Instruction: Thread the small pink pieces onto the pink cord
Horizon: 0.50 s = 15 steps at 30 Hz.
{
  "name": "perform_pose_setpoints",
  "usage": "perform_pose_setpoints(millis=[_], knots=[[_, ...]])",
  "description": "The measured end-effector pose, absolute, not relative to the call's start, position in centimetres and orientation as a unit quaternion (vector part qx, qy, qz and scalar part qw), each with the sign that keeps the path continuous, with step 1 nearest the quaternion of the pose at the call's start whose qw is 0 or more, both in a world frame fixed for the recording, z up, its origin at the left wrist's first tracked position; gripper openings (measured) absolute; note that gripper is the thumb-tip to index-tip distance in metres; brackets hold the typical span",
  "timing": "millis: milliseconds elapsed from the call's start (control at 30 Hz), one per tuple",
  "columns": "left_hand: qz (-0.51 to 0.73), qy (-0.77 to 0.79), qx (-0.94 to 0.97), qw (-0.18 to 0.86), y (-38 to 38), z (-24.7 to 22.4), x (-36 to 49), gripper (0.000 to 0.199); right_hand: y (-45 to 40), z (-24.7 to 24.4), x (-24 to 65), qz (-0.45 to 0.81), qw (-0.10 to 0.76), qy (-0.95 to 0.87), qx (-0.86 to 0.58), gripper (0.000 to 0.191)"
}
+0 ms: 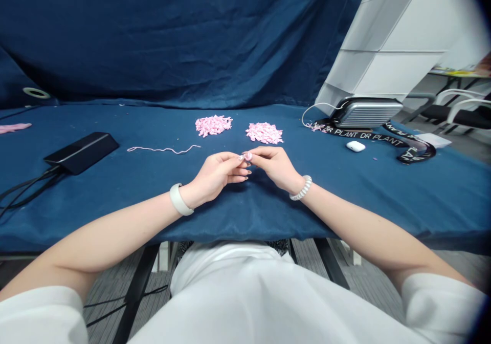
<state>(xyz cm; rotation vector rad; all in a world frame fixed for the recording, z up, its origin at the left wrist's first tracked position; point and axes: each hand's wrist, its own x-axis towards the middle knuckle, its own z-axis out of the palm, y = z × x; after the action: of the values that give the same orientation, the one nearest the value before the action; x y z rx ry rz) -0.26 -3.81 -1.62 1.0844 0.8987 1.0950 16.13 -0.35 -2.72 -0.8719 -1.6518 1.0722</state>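
Note:
My left hand (220,174) and my right hand (275,166) meet at the fingertips over the blue cloth. Both are closed in a pinch around something tiny between them, too small and hidden to name. Just beyond the hands lie two heaps of small pink pieces, the left heap (213,125) slightly farther back than the right heap (264,133). A thin pink string (164,150) stretches across the cloth left of my hands.
A black box (81,152) with cables sits at the left, near a pink item (14,128). At the right are a silver ribbed device (368,114), a black lettered strap (364,135) and a white case (355,146). The blue-covered table (146,180) meets a hanging blue cloth behind.

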Motion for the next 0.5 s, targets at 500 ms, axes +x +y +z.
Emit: perform_pose_setpoints(millis=[500], knots=[[0.443, 0.429, 0.529, 0.583, -3.71, -1.37, -0.49, 0.019, -0.63, -2.14, 16.57, 0.448, 0.428, -0.716, -0.322, 0.022]])
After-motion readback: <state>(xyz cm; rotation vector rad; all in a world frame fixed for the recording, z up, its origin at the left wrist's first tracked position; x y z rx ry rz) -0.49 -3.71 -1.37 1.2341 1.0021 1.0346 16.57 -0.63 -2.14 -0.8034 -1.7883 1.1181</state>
